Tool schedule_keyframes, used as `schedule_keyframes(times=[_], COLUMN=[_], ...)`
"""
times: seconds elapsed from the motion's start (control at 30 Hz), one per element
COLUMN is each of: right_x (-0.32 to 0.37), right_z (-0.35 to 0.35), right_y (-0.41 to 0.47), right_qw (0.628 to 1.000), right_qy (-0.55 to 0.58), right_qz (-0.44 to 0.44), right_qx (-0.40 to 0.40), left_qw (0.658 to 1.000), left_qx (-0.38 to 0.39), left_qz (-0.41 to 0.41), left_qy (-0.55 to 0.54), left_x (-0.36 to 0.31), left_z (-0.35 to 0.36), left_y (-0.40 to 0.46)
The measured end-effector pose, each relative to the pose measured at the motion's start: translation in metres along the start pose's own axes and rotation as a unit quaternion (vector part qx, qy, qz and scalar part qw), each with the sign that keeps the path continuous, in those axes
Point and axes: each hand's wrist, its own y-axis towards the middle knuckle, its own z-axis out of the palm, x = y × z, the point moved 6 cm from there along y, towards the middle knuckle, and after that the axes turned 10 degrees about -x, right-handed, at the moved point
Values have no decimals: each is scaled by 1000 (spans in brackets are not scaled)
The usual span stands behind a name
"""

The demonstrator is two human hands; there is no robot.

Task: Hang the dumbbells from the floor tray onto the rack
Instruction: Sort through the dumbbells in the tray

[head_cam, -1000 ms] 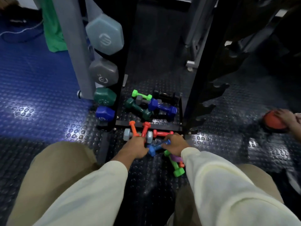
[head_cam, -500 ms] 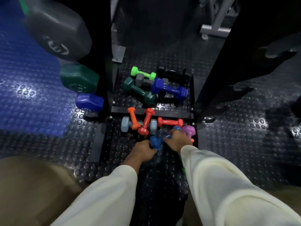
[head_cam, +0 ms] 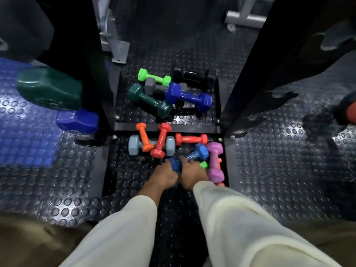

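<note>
Hands meet on the blue dumbbell [head_cam: 194,156], its handle slanting up-right: left hand [head_cam: 165,175] wraps the near head, right hand [head_cam: 192,171] closes around the handle.

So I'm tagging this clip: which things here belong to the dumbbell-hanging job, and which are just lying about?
Job:
- blue dumbbell, under both hands: left, right
- purple dumbbell
- red dumbbells
- orange dumbbell
- dark green dumbbell
- floor tray
- rack upright

Lying about:
- grey machine foot
- red object at the right edge
</note>
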Motion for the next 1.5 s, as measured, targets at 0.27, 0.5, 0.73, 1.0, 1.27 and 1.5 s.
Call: schedule_keyframes(times=[0.27, 0.5, 0.73, 1.0, 1.27, 1.5], right_x=[-29, -100, -123, -141, -132, -112], right_z=[-2, -2, 31, 39, 34, 26], right_y=[-42, -89, -85, -72, -79, -77], right_qw=[991, 948, 938, 896, 927, 934], right_qy=[120, 146, 146, 233, 192, 208], right_qz=[39, 252, 311, 377, 322, 287], right_qx=[-51, -129, -53, -28, -35, -33], left_qw=[987, 987, 976, 978, 995, 996], left_qx=[-149, -34, 63, 89, 9, -1], left_qz=[53, 157, 160, 165, 67, 62], left_qy=[-41, -12, 131, 94, 73, 68], left_x=[-24, -61, -74, -73, -12, 12], left_z=[-6, 45, 87, 94, 87, 60], left_y=[-21, -14, 1, 17, -19, -9])
